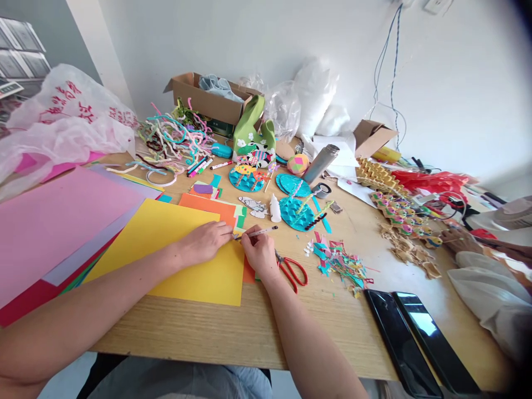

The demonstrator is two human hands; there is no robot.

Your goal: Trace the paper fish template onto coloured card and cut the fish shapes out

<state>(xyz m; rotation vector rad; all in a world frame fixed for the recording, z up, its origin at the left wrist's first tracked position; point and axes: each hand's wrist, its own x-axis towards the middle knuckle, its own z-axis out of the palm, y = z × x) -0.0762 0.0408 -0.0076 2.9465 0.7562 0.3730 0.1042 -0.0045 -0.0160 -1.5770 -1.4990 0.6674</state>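
A yellow paper sheet [195, 282] lies on the table before me. My left hand [205, 242] rests on its upper right part, fingers stretched out and pressing down near the right edge. My right hand [260, 252] is closed around a slim pale pen [266, 230], its tip by my left fingertips. What lies right under the tip is too small to make out. Orange paper [203, 205] and green strips show beneath and behind the yellow sheet. Red-handled scissors [293, 271] lie just right of my right hand.
Pink sheets [75, 216] are stacked at left. Behind my hands stand a white glue bottle [275, 209], fish cutouts [253, 206] and a blue disc [297, 213]. Paper scraps [341, 260] and two phones [403, 338] lie at right, near another person's hand [461, 241].
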